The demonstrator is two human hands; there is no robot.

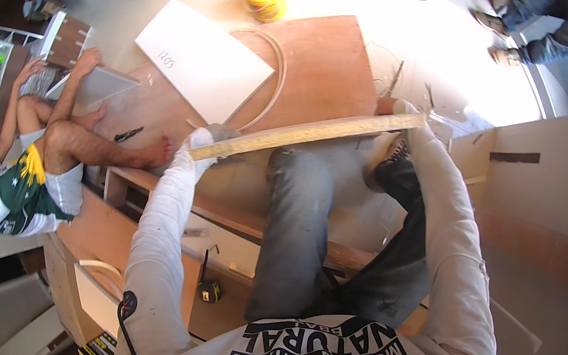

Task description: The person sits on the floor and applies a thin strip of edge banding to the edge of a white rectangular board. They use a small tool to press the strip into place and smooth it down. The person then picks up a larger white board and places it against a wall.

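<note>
A board [321, 130] with a bare chipboard edge turned up toward me spans the gap between my two arms, above my knees. My left hand [215, 135] grips its left end, and my right hand [406, 108] has hold of the far right end. The fingers of both are partly hidden behind the board. Just beyond it lies a white panel [202, 60] with handwriting on it, resting partly on a brown wooden panel [324, 65]. A curved strip of pale edge banding [278, 76] loops over the brown panel.
At left another person [45, 140] sits barefoot, hands on a white-grey panel [98, 87]. Pliers [129, 134] lie on the floor near that foot. A tape measure [209, 290] rests beside my left forearm. Yellow rolls [263, 3] stand farther off; other people's legs [561, 47] are at upper right.
</note>
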